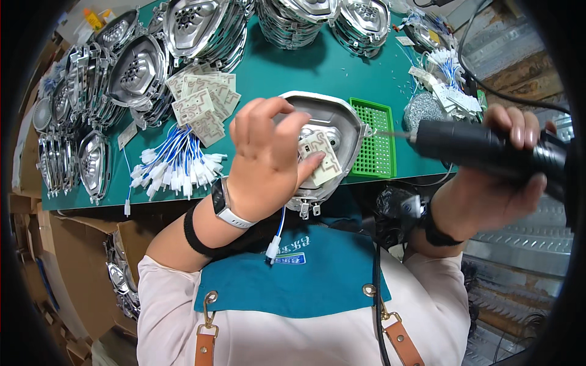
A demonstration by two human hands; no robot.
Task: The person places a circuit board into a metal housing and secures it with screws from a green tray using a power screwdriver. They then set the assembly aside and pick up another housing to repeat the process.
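My left hand (268, 152) is over a silver lamp housing (348, 131), with thumb and fingers apart. Its thumb tip rests on a pale circuit board (323, 165) with brown tracks, which lies inside the housing. Part of the board and housing is hidden behind the hand. A blue-and-white wire with a white connector (273, 247) hangs from the housing's near side. My right hand (494, 183) is wrapped round a black electric screwdriver (470, 143), held level. Its thin bit points left, the tip close to a tab on the housing's right edge; contact cannot be made out.
A green perforated tray (381, 158) sits right of the housing. Loose circuit boards (204, 104) and bundled wires with white connectors (171, 168) lie left. Stacked silver housings (207, 27) line the far and left sides of the green table (268, 73). A black cable (500, 91) hangs at right.
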